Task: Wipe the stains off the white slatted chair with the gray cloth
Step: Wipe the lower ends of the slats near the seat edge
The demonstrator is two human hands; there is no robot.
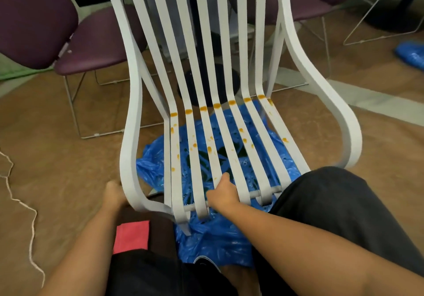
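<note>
The white slatted chair [238, 121] stands in front of me, facing me. Orange stains [216, 105] run in a row across the slats where seat meets back, and smaller spots dot the seat slats. My left hand [113, 193] grips the chair's left arm frame near the front. My right hand [223, 193] grips a middle seat slat near the front edge, thumb on top. No gray cloth shows in this view.
Blue plastic sheeting [206, 238] lies on the brown floor under the chair. A pink cloth [132, 236] rests on my left knee. Purple chairs [34, 20] and a table stand behind. A blue bag [410, 54] lies far right; a cord [13, 194] trails left.
</note>
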